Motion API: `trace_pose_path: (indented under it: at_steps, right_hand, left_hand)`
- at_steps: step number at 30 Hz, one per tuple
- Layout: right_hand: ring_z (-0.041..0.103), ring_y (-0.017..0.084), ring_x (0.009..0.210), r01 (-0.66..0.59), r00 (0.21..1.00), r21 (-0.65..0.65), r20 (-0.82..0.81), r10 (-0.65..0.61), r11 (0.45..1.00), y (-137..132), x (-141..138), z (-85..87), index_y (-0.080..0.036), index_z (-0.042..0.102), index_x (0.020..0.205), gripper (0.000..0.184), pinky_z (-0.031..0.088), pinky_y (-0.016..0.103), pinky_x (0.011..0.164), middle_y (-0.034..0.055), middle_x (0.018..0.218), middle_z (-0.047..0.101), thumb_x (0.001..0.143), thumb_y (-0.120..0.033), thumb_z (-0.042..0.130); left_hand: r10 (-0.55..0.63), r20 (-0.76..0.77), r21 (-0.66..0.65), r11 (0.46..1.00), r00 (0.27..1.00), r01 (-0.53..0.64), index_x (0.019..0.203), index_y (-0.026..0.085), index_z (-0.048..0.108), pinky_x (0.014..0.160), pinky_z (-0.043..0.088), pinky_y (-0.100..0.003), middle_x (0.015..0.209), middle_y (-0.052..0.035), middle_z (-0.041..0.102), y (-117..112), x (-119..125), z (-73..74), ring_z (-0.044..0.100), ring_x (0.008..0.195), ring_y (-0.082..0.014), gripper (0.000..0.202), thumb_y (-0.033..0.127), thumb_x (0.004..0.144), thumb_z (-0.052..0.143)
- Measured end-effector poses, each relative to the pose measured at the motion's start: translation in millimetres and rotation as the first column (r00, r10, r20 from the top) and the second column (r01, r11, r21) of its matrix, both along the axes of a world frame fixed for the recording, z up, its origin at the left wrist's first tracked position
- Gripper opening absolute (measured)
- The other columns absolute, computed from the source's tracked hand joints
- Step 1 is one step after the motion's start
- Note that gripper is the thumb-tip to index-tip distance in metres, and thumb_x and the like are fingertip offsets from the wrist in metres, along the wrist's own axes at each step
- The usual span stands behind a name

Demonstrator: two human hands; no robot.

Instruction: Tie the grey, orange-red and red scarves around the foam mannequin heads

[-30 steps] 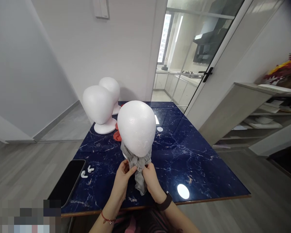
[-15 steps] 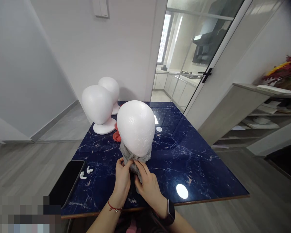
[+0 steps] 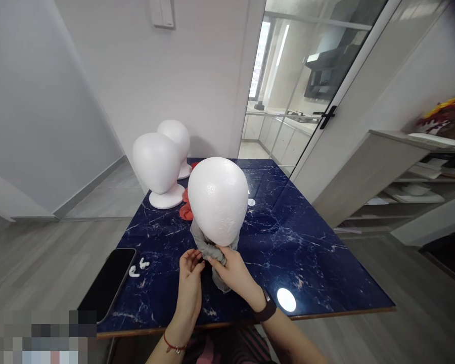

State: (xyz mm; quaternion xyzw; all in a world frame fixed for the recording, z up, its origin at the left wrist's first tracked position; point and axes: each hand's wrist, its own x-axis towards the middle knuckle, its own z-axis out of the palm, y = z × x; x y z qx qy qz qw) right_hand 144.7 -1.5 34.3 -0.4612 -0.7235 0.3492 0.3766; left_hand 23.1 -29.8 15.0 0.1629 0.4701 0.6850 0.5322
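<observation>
A white foam mannequin head (image 3: pixel 218 199) stands at the near middle of the table, its blank face tilted down toward me. Grey cloth (image 3: pixel 212 253) wraps around its neck, bunched into a twisted roll at the front, with a loose end hanging below. My right hand (image 3: pixel 233 270) is closed on that roll, thumb in front and fingers partly hidden under the chin. Just left of the cloth is my left hand (image 3: pixel 191 273), its fingers loosely bent and apart from the thumb, with nothing visible in them.
Two more white foam heads, a nearer one (image 3: pixel 157 162) and a farther one (image 3: pixel 176 139), stand at the back left. Red cloth (image 3: pixel 185 210) lies behind the middle head. A phone (image 3: pixel 108 283) and white earbuds (image 3: pixel 139 267) rest on the blue marbled table (image 3: pixel 307 253) at left.
My left hand has come off the grey cloth and moved slightly left. My right hand now grips the twisted roll alone, and a loose end shows below it. The view has shifted slightly.
</observation>
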Motion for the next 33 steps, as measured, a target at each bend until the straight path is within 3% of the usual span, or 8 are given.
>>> trace_pose_path:
  at_steps: [6, 12, 17, 21, 25, 27, 30, 33]
  right_hand:
    - [0.064, 0.025, 0.1, 0.029, 0.996, -0.155, -0.082, -0.042, 0.987, 16.6, -2.7, 4.1, -0.014, 0.064, 0.106, 0.034, 0.049, 0.037, 0.087, 0.0123, 0.104, 0.069, 0.089, -0.039, 0.05]
    - [0.062, 0.025, 0.104, -0.064, 0.991, -0.138, -0.123, 0.047, 0.988, 11.9, 7.1, 12.8, -0.016, 0.059, 0.118, 0.047, 0.048, 0.038, 0.09, 0.0097, 0.114, 0.066, 0.077, -0.038, 0.066]
    - [0.06, 0.022, 0.103, -0.014, 0.999, -0.042, -0.041, 0.012, 0.999, -2.2, 30.4, 15.8, -0.019, 0.061, 0.113, 0.045, 0.045, 0.035, 0.091, 0.0061, 0.111, 0.065, 0.07, -0.027, 0.072]
    - [0.061, 0.018, 0.09, 0.04, 0.998, 0.005, 0.05, -0.04, 0.999, -3.1, 52.9, 14.1, -0.021, 0.066, 0.094, 0.019, 0.046, 0.03, 0.084, 0.0032, 0.095, 0.067, 0.076, -0.024, 0.065]
    - [0.061, 0.018, 0.08, 0.212, 0.977, 0.078, 0.016, -0.213, 0.974, 3.9, 70.0, 13.3, -0.019, 0.067, 0.084, 0.012, 0.046, 0.029, 0.075, 0.0039, 0.085, 0.066, 0.082, -0.026, 0.058]
    - [0.06, 0.018, 0.081, 0.321, 0.947, 0.102, -0.035, -0.319, 0.942, 3.5, 70.3, 13.0, -0.019, 0.066, 0.085, 0.014, 0.045, 0.029, 0.074, 0.0047, 0.086, 0.065, 0.082, -0.029, 0.057]
    - [0.06, 0.018, 0.078, 0.322, 0.941, -0.009, -0.108, -0.321, 0.947, -9.7, 56.4, 13.0, -0.018, 0.065, 0.086, 0.018, 0.046, 0.027, 0.071, 0.004, 0.084, 0.066, 0.082, -0.035, 0.06]
    - [0.061, 0.016, 0.076, 0.046, 0.979, -0.168, -0.187, -0.078, 0.985, -33.8, 37.3, 16.5, -0.018, 0.065, 0.094, 0.023, 0.048, 0.025, 0.068, 0.0027, 0.088, 0.067, 0.08, -0.037, 0.064]
  left_hand:
    - [-0.312, -0.22, -0.038, 0.949, 0.924, 0.312, 0.097, 0.017, 0.057, 0.065, 0.044, -0.023, 0.083, -0.0019, 0.064, -5.0, 4.1, -2.9, 0.057, 0.069, -0.0122, 0.041, 0.028, 0.063, 0.076]
    - [-0.387, -0.537, -0.153, 0.918, 0.749, 0.365, 0.084, 0.014, 0.066, 0.058, 0.039, -0.023, 0.067, -0.0001, 0.062, -6.5, -11.9, 2.1, 0.052, 0.06, -0.0134, 0.026, 0.036, 0.071, 0.065]
    - [-0.28, -0.809, -0.174, 0.954, 0.517, 0.244, 0.073, 0.021, 0.071, 0.058, 0.035, -0.024, 0.064, -0.0017, 0.064, 2.7, -36.9, 12.5, 0.053, 0.06, -0.0173, 0.011, 0.028, 0.07, 0.063]
    - [-0.191, -0.92, -0.193, 0.981, 0.343, 0.028, 0.069, 0.024, 0.069, 0.057, 0.028, -0.026, 0.053, -0.0005, 0.055, 14.1, -49.0, 19.0, 0.046, 0.052, -0.017, 0.011, 0.016, 0.063, 0.064]
    - [-0.218, -0.976, -0.218, 0.975, 0.0, -0.039, 0.074, 0.021, 0.067, 0.061, 0.03, -0.031, 0.057, -0.0027, 0.052, 19.6, -59.0, 25.4, 0.05, 0.058, -0.0215, 0.015, 0.016, 0.073, 0.053]
    - [-0.159, -0.982, -0.158, 0.987, -0.097, -0.024, 0.073, 0.019, 0.067, 0.067, 0.034, -0.034, 0.069, -0.0071, 0.057, 19.1, -59.9, 25.0, 0.054, 0.07, -0.0255, 0.016, 0.016, 0.074, 0.051]
    - [-0.131, -0.987, -0.11, 0.972, 0.091, 0.206, 0.06, 0.019, 0.065, 0.075, 0.04, -0.035, 0.082, -0.0099, 0.062, 13.2, -46.5, 20.7, 0.056, 0.08, -0.0258, 0.011, 0.015, 0.068, 0.058]
    - [-0.424, -0.822, -0.127, 0.788, 0.381, 0.602, 0.064, 0.019, 0.068, 0.073, 0.045, -0.032, 0.074, -0.0058, 0.065, 2.9, -22.0, 19.1, 0.057, 0.072, -0.0215, 0.01, 0.016, 0.069, 0.059]
